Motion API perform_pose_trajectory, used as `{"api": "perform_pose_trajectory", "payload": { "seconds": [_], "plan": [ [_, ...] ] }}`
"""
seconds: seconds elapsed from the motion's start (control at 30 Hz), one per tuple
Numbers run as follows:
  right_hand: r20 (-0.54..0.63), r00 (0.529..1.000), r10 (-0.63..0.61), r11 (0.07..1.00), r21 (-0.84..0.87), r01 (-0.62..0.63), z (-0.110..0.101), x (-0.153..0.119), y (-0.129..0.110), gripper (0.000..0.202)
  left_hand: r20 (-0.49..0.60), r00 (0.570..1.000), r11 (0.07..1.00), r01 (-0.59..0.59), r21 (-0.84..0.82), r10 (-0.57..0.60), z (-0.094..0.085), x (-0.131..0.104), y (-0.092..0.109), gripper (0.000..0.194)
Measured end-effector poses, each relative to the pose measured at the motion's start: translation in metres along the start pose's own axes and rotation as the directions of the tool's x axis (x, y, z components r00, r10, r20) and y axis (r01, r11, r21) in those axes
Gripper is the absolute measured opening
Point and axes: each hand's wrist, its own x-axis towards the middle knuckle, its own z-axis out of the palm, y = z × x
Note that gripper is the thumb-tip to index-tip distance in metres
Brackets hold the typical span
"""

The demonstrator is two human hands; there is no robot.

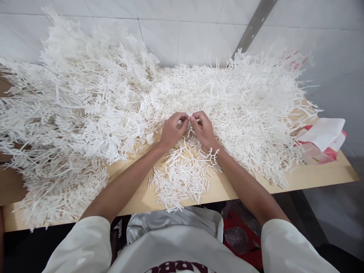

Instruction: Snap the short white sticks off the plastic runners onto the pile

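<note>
My left hand (174,129) and my right hand (203,129) meet fingertip to fingertip above the middle of the table, both pinched closed. A white branched plastic piece (191,131) hangs between them, its upper end hidden by my fingers. Just below lies another branched piece (179,152), flat on the wood, and a further forked one (212,158) rests against my right forearm. Nearer to me, a small heap of short white sticks (182,182) reaches the table's front edge.
A tall mound of white branched pieces (93,91) fills the table's left side. Another mound (250,110) covers the right. At the right end of the wooden table (318,176) stands a red and white tissue pack (321,140). A tiled wall (182,38) rises behind.
</note>
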Motion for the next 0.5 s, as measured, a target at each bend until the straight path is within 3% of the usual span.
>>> {"api": "perform_pose_trajectory", "payload": {
  "seconds": [0.2, 0.3, 0.43, 0.5],
  "plan": [
    [0.139, 0.98, -0.141, 0.988, -0.039, 0.147, -0.0032, -0.0009, 0.0, 0.021, -0.038, 0.995, 0.995, 0.094, -0.021, -0.095, 0.0009, -0.0033, 0.0047, 0.005],
    [0.143, 0.971, -0.193, 0.978, -0.057, 0.203, -0.003, -0.003, -0.0031, 0.017, -0.046, 0.986, 0.986, 0.16, -0.041, -0.162, -0.0004, -0.0014, 0.0054, 0.002],
    [0.162, 0.948, -0.274, 0.956, -0.066, 0.287, -0.001, -0.0082, -0.0069, 0.019, -0.194, 0.913, 0.933, 0.353, -0.063, -0.359, -0.0053, 0.0048, -0.0002, 0.004],
    [0.077, 0.959, -0.271, 0.957, -0.081, 0.277, -0.0009, -0.0087, -0.0056, 0.022, -0.18, 0.93, 0.947, 0.313, -0.071, -0.32, -0.0065, 0.006, -0.0021, 0.003]
  ]
}}
